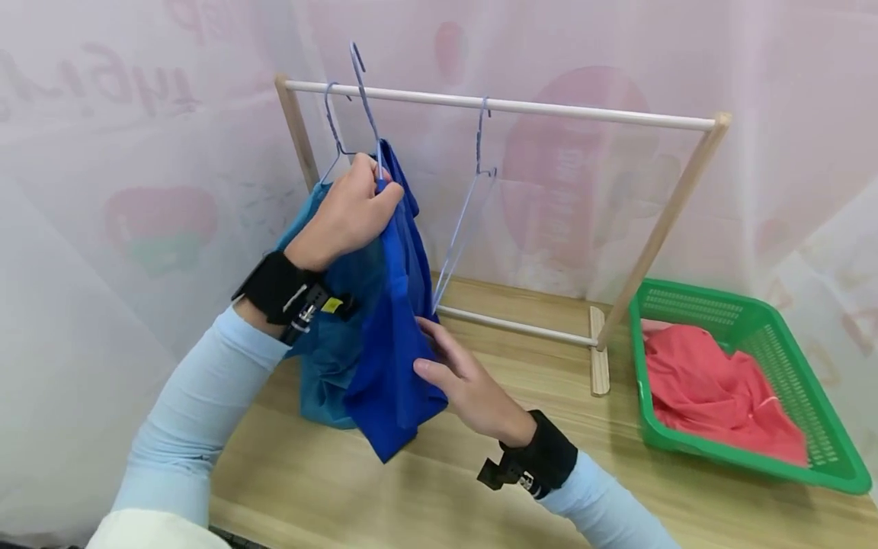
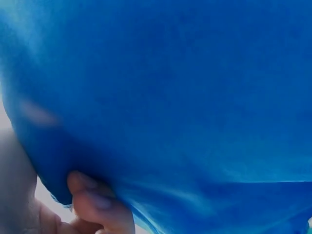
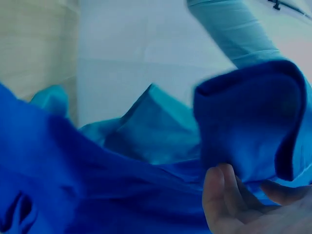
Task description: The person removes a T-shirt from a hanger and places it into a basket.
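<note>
Fabric swallowing the wrist views
Blue garment [image 2: 185,97] fills the left wrist view, blurred; the left hand [image 2: 92,207] runs off the bottom edge.

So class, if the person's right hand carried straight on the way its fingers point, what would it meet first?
The right hand points up and left, and its fingers already touch the blue garment. Behind that probably hangs the teal garment, though depth is unclear.

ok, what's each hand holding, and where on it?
Left hand grips the blue garment at its top, by the hanger neck. Right hand touches its lower edge.
</note>
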